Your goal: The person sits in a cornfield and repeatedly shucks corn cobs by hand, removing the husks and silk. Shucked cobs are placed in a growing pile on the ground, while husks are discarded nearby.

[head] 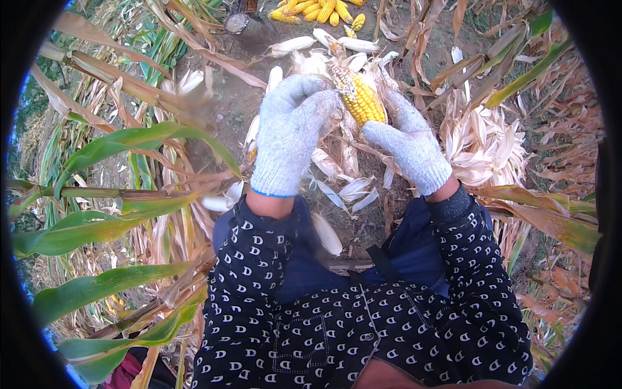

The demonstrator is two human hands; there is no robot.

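Between my two gloved hands is an ear of yellow corn (363,99), its kernels bare on the near part and its upper left end pale and rough. My right hand (410,129), in a whitish knit glove, holds the ear from the right with the thumb at its lower end. From the left, my left hand (296,129), gloved alike, has its fingers curled at the upper end, closed on material there that I cannot make out clearly. Dry husk (349,150) hangs below the ear. Pale unhusked ears (294,44) lie on the soil beyond my hands.
Husked yellow ears (323,9) form a pile at the top, right of a cut tree stump (237,23). A heap of dry husks (486,146) lies at the right. Corn stalks and green leaves (97,233) reach in from the left. One unhusked ear (327,234) lies between my knees.
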